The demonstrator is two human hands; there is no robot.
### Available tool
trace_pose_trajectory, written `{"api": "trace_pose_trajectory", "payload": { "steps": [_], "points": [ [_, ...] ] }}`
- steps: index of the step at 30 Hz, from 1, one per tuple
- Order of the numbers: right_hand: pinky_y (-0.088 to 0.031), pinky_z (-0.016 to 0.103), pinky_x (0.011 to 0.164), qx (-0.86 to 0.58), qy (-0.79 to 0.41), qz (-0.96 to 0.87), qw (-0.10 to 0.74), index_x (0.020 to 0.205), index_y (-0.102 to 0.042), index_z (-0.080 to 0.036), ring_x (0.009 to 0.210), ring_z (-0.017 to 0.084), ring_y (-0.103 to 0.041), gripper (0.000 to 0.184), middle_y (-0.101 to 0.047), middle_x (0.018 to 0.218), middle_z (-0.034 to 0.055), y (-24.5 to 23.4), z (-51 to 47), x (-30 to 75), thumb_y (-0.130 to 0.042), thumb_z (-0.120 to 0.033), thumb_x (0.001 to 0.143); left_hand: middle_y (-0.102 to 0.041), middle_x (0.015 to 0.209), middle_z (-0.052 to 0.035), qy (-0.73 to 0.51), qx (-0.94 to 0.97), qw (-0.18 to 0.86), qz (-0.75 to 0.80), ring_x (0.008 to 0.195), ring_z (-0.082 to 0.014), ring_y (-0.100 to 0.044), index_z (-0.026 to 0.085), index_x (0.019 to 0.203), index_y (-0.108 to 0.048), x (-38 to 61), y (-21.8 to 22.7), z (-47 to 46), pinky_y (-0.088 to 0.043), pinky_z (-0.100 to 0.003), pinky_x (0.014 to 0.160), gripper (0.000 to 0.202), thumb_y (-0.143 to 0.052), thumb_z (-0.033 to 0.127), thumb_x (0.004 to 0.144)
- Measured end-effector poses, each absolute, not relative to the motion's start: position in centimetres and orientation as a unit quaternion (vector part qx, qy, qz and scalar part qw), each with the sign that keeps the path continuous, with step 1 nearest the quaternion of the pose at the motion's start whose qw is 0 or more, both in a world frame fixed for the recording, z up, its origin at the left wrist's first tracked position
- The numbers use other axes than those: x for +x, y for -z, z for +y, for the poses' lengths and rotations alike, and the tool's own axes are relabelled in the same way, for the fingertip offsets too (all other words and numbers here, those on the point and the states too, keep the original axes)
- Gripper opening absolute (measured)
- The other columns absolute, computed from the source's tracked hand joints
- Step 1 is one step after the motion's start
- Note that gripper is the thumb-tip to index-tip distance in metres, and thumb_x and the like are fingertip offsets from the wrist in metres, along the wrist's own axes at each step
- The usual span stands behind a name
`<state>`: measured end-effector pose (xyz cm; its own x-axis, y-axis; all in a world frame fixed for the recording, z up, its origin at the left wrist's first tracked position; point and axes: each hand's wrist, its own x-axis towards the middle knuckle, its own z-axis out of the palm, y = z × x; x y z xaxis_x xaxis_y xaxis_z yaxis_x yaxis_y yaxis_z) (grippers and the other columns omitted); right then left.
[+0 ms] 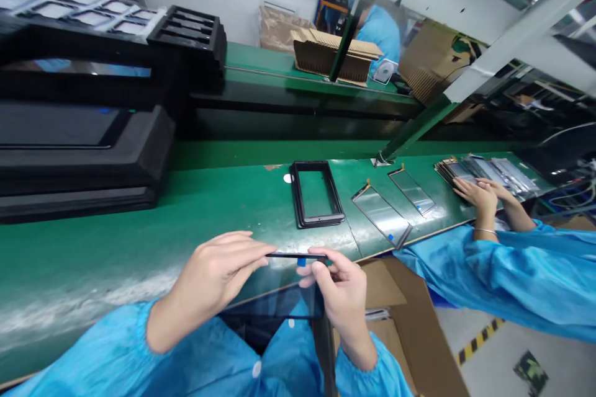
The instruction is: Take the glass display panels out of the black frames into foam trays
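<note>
My left hand (212, 276) pinches the upper left edge of a glass touch panel (285, 294) between thumb and straight fingers. The panel is clear with a black border, is tilted toward me over the table's front edge, and carries a small blue tab (302, 262). At its right end, my right hand (343, 291) grips the edge with thumb and fingers. Beyond my hands, a small stack of black rectangular frames (321, 221) lies on the green table (233, 198). Right of them lie two more glass panels, a nearer one (382, 214) and a farther one (412, 191).
A co-worker's hands (482, 195) rest at piled panels (493, 170) on the right. Black foam trays (139, 164) are stacked at left. An open cardboard box (414, 310) stands below the table edge. A green post (414, 130) rises behind the panels.
</note>
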<state>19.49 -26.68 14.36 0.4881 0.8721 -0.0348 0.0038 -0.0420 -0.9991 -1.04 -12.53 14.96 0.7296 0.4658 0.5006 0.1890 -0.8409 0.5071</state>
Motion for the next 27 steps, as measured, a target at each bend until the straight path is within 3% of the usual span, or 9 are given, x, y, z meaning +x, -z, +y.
{"api": "trace_pose_trajectory", "payload": {
  "steps": [4,9,11,14,19,23,27],
  "points": [
    [-0.067,0.028,0.064,-0.598,-0.422,-0.372,0.570,0.110,-0.083,-0.022,0.064,0.023,-0.083,0.030,-0.086,0.080,0.0059,-14.6,-25.9,19.1,-0.078,-0.047,0.094,-0.085,0.117,-0.0060,-0.253,0.905,0.285,0.188,0.099,-0.0242,-0.082,0.022,0.126,-0.078,-0.6,-15.2,-13.7,-0.062,-0.031,0.084,0.030,-0.055,0.028,0.108],
    [-0.068,0.035,0.077,-0.536,-0.522,-0.326,0.578,0.124,-0.081,-0.024,0.080,0.026,-0.085,0.049,-0.087,0.093,0.0086,-14.6,-25.2,19.9,-0.078,-0.060,0.091,-0.085,0.097,-0.0044,-0.168,0.778,0.530,0.293,0.066,-0.0183,-0.078,0.025,0.138,-0.074,0.2,-15.8,-14.5,-0.061,-0.027,0.063,0.040,-0.048,0.038,0.110],
    [-0.068,0.034,0.073,-0.559,-0.501,-0.300,0.589,0.115,-0.084,-0.021,0.080,0.027,-0.085,0.051,-0.087,0.097,0.0121,-14.3,-25.2,20.6,-0.072,-0.066,0.093,-0.085,0.108,-0.0096,-0.177,0.675,0.629,0.343,0.072,-0.0201,-0.080,0.021,0.145,-0.069,0.0,-15.7,-14.8,-0.063,-0.027,0.062,0.046,-0.051,0.043,0.108],
    [-0.068,0.036,0.068,-0.592,-0.462,-0.296,0.590,0.105,-0.086,-0.018,0.071,0.029,-0.084,0.054,-0.085,0.080,0.0119,-13.9,-25.3,21.2,-0.072,-0.069,0.092,-0.082,0.121,-0.0181,-0.208,0.565,0.706,0.373,0.083,-0.0257,-0.083,0.017,0.146,-0.067,-0.4,-15.4,-15.4,-0.066,-0.031,0.066,0.054,-0.058,0.049,0.105],
    [-0.066,0.037,0.060,-0.591,-0.438,-0.295,0.610,0.086,-0.084,-0.017,0.057,0.027,-0.079,0.053,-0.082,0.068,0.0092,-14.1,-25.1,20.6,-0.070,-0.068,0.093,-0.082,0.121,-0.0198,-0.232,0.513,0.739,0.369,0.081,-0.0276,-0.083,0.020,0.142,-0.071,-0.4,-15.2,-16.4,-0.068,-0.033,0.065,0.055,-0.068,0.055,0.099],
    [-0.063,0.030,0.055,-0.590,-0.407,-0.320,0.620,0.086,-0.081,-0.019,0.053,0.022,-0.077,0.046,-0.082,0.068,0.0063,-14.6,-25.3,20.5,-0.067,-0.061,0.099,-0.082,0.122,-0.0193,-0.226,0.513,0.743,0.367,0.084,-0.0300,-0.084,0.022,0.145,-0.068,-0.7,-14.9,-16.4,-0.069,-0.037,0.067,0.056,-0.066,0.055,0.100],
    [-0.064,0.029,0.057,-0.598,-0.399,-0.362,0.593,0.087,-0.081,-0.020,0.055,0.021,-0.078,0.041,-0.083,0.069,0.0055,-15.2,-25.3,20.1,-0.063,-0.053,0.102,-0.076,0.137,-0.0117,-0.237,0.632,0.638,0.371,0.111,-0.0306,-0.080,0.031,0.151,-0.064,-1.2,-15.1,-15.8,-0.068,-0.038,0.086,0.051,-0.064,0.046,0.102]
  ]
}}
